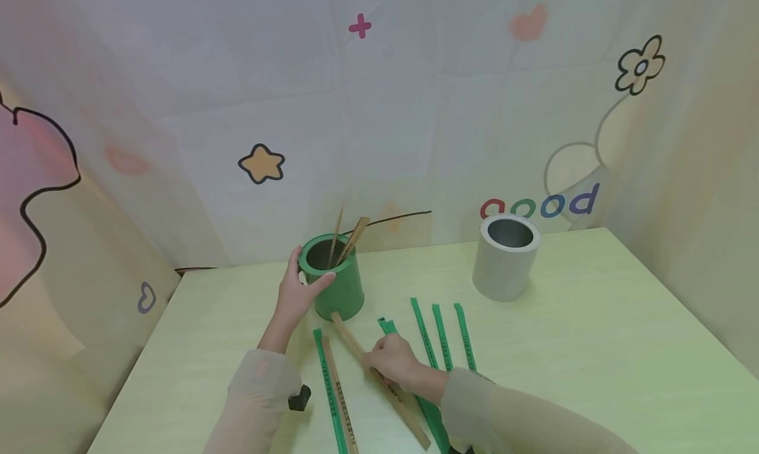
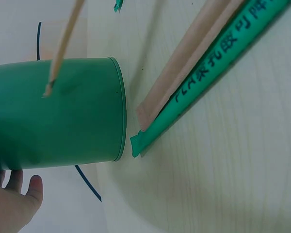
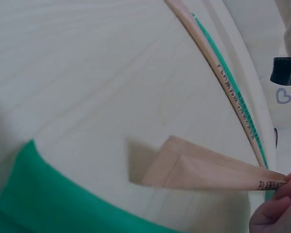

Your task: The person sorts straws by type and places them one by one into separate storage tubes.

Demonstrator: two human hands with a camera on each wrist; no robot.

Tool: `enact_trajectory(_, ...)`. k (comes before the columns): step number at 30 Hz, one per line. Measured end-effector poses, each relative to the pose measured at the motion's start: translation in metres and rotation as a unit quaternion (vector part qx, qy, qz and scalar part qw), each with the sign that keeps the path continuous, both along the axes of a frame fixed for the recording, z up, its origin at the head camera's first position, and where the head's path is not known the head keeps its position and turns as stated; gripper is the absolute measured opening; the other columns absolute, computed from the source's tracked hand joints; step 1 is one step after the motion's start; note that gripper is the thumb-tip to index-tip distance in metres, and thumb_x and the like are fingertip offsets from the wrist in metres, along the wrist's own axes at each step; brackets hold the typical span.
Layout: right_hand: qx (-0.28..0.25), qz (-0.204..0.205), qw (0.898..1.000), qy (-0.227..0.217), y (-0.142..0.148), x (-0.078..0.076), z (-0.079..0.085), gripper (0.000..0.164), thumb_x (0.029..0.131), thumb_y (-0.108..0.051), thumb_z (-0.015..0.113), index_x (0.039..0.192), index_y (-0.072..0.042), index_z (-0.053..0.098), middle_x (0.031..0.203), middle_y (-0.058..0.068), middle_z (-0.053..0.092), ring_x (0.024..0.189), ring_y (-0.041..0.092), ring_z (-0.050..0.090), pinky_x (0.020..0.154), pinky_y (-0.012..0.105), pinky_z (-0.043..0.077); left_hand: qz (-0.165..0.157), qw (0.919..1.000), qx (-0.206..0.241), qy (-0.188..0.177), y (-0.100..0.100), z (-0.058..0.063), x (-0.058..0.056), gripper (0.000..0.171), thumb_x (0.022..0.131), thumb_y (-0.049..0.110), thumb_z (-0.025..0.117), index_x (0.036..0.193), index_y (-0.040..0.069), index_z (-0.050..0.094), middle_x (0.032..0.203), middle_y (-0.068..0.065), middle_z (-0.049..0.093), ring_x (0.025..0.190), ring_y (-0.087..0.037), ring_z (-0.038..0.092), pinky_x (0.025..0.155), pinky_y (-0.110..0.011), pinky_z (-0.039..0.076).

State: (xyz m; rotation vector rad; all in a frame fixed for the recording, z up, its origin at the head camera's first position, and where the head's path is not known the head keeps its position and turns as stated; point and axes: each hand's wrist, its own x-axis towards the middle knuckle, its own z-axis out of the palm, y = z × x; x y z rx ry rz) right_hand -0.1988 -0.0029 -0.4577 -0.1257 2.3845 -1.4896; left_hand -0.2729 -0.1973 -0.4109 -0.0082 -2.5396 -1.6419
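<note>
Left hand (image 1: 299, 292) grips the green cup (image 1: 340, 292) near its rim, thumb at the front, fingers on the left side. Cup stands upright toward the back of the tabletop (image 1: 587, 309). Two brown straws (image 1: 354, 238) lean inside it, ends poking out above the rim.

Right hand (image 1: 397, 362) pinches a brown-wrapped straw (image 1: 404, 414) around mid-length. Far end points to the foot of the green cup; can't tell if it touches. Near end is off the tabletop, with a shadow under it in the right wrist view.

A green straw (image 1: 331, 389) and another brown straw (image 1: 340, 393) lie side by side, left of the held one. Three green straws (image 1: 442, 340) lie right of the right hand, more green under it, count unclear. White cup (image 1: 505, 269) stands upright at back right, no straws above its rim.

Step in hand, by the look of it: picking up the brown-wrapped straw, not yet in the cup. Next move probably calls for lifting it clear, tipping it steeper and feeding one end over the rim, left hand keeping the cup steady.
</note>
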Motion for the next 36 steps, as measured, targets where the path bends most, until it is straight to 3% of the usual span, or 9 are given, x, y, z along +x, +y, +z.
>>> enact_trajectory(4,-0.027,0.008,1.000,0.008,0.001,0.000,0.006,0.034,0.077,-0.014,0.056,0.048,-0.015,0.039,0.041,-0.008,0.030,0.036,0.006,0.027,0.037,0.019,0.026,0.000,1.0000,-0.001,0.001,-0.001,-0.002,0.000,0.095,0.073,0.050,0.065,0.143,0.023,0.006,0.147,-0.006,0.017,0.136,-0.025,0.013,0.106,-0.052,0.020)
enact_trajectory(11,-0.045,0.013,0.999,0.021,0.007,0.002,0.021,0.019,0.079,-0.015,0.055,0.063,-0.004,0.058,0.043,-0.007,0.031,0.040,0.007,0.025,0.039,0.021,0.026,-0.002,1.0000,0.000,0.005,-0.002,-0.002,0.000,0.094,0.073,0.050,0.064,0.142,0.024,0.007,0.147,-0.005,0.018,0.136,-0.024,0.014,0.105,-0.053,0.019)
enact_trajectory(18,-0.091,0.003,0.995,0.028,0.014,0.004,0.036,0.017,0.077,-0.009,0.052,0.061,-0.005,0.052,0.049,-0.004,0.038,0.042,0.009,0.030,0.047,0.023,0.035,-0.001,1.0000,-0.002,0.004,-0.002,-0.002,0.000,0.095,0.073,0.050,0.065,0.143,0.024,0.007,0.147,-0.005,0.017,0.136,-0.025,0.013,0.105,-0.053,0.019)
enact_trajectory(26,-0.189,0.010,0.980,0.063,0.021,-0.005,0.067,0.013,0.078,-0.003,0.047,0.065,-0.006,0.047,0.048,-0.005,0.039,0.040,0.010,0.035,0.043,0.022,0.036,-0.002,1.0000,-0.001,-0.004,-0.003,-0.002,-0.001,0.096,0.073,0.050,0.065,0.143,0.023,0.005,0.147,-0.007,0.017,0.136,-0.025,0.014,0.106,-0.052,0.019)
enact_trajectory(36,-0.286,-0.055,0.948,0.125,0.020,-0.027,0.115,0.011,0.080,0.001,0.044,0.070,-0.004,0.048,0.050,-0.004,0.041,0.042,0.010,0.038,0.045,0.020,0.039,-0.002,1.0000,0.007,0.000,-0.001,0.000,-0.001,0.094,0.073,0.047,0.066,0.142,0.022,0.008,0.147,-0.006,0.019,0.136,-0.025,0.015,0.106,-0.053,0.019)
